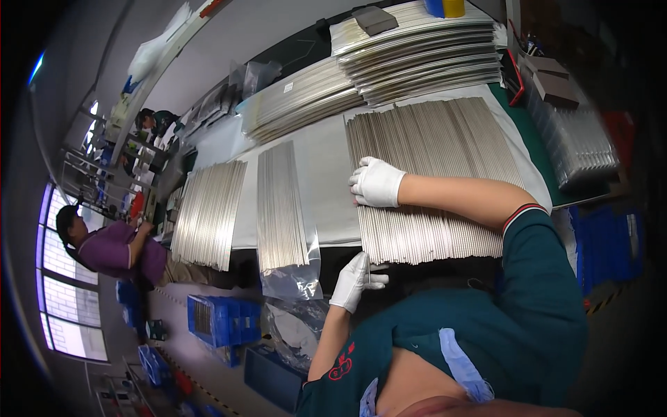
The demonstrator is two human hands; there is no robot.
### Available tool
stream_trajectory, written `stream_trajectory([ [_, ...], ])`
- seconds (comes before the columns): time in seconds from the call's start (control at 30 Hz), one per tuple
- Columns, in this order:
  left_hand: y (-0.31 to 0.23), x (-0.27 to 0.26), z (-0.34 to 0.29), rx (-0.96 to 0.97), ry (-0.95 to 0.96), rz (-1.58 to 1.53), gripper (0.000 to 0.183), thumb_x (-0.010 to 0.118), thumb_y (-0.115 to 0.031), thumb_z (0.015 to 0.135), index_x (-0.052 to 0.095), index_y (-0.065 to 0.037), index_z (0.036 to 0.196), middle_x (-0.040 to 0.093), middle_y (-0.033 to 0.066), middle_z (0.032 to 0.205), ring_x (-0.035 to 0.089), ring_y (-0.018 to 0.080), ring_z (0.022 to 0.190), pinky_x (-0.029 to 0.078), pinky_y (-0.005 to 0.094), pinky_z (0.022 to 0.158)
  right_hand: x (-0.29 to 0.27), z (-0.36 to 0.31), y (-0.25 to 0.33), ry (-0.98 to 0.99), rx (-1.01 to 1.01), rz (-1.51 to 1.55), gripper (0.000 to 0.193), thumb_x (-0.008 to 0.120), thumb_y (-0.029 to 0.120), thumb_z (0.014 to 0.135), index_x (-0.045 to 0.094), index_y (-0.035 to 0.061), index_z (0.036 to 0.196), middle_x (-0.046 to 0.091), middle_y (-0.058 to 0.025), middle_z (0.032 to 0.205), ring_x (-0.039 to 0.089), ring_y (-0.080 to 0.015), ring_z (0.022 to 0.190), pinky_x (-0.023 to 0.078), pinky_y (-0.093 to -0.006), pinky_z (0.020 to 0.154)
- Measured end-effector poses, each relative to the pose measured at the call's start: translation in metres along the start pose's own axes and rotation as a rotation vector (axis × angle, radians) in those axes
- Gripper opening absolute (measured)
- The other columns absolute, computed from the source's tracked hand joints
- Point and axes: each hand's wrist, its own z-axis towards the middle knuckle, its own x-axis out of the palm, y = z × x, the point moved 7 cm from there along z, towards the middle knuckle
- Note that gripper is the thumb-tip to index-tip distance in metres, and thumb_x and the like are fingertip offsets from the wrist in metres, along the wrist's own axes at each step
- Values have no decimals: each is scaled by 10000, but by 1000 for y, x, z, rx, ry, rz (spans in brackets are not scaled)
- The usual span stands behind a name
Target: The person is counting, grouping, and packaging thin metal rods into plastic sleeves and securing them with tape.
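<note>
A wide layer of thin silvery metal rods (438, 153) lies side by side on the white-covered table. My right hand (377, 182), in a white glove, rests at the left edge of this layer, its fingers curled over the outermost rods. Below the near-left corner is my left hand (353, 281), also gloved in white. Its fingers are spread beside the rod ends, and nothing shows in its grasp. Left of the layer, a narrower rod bundle (281, 208) lies partly in a clear plastic bag (299, 281). Another rod bundle (208, 212) sits farther left.
Stacked bagged rods (424, 66) rise at the back, with a grey block (375, 21) on top. Clear plastic packs (577, 139) stand at the right. Blue crates (222, 320) are on the floor at the left, near a person in a purple shirt (114, 247).
</note>
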Motion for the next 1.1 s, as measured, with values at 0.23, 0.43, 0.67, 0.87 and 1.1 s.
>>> stream_trajectory([
  [0.23,10,-1,-13,36,-156,195,469,468,-456,871,536,-45,656,449,16,427,404,81,332,336,200,324,-19,4,-14,-257,-103,220,266,582,305,766,607,51,689,597,-85,748,574,-243,769,446,-340,757],
  [0.43,-6,-18,12,19,-316,356,495,478,-478,858,606,-20,723,526,37,499,501,95,402,402,208,391,-14,18,-11,-159,-91,163,300,562,330,776,608,66,641,574,-103,677,562,-269,683,453,-364,701],
  [0.67,-14,-23,28,160,-281,262,335,560,-317,855,637,9,867,564,10,651,508,70,514,449,211,491,-12,23,-13,-72,-75,207,328,537,365,788,637,79,660,581,-107,698,568,-278,697,455,-381,685],
  [0.87,0,-12,18,40,-96,20,383,523,-372,866,594,-23,1008,616,63,861,608,136,726,523,292,631,-15,7,-14,-140,-136,251,325,526,373,804,648,72,788,599,-104,774,576,-268,746,460,-375,712],
  [1.1,-2,59,33,-367,570,-896,524,469,-300,891,284,-44,1308,389,188,1295,387,373,1188,335,586,936,-15,1,-17,-191,-128,339,319,525,353,809,647,58,809,612,-102,851,562,-257,836,452,-356,775],
])
